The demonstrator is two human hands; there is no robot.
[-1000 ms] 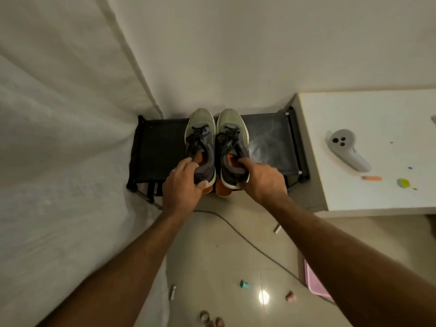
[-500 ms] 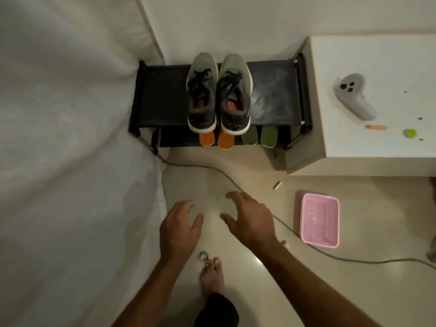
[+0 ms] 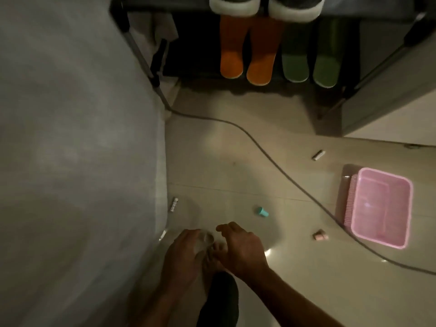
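A small round thing [image 3: 205, 239] is lying on the floor [image 3: 236, 149], right in front of the toes of a bare foot [image 3: 212, 258]. It is looking grey and see-through, like a little ring, but it is being blurred, so no more can be told. It is being covered from the left by the left hand [image 3: 186, 253], whose fingers are bent over it; whether it is being held or only touched cannot be told. The right hand [image 3: 240, 247] is being kept just beside it, over the toes, with fingers loosely spread and nothing in them. One second ago both hands were being pressed on the heels of two shoes [image 3: 232, 5] on top of a black rack [image 3: 141, 50]. Half a second ago they were being held in the air above the floor, apart from the round thing. Now they are being seen low down at the foot and close together. The view is also being tipped further down: only the white heels of the shoes are being seen at the top edge, with orange slippers [image 3: 232, 60] and green slippers [image 3: 295, 64] on the shelf below. A pink basket [image 3: 349, 201], a teal cap [image 3: 262, 211] and a grey cord [image 3: 259, 147] are lying where they were.
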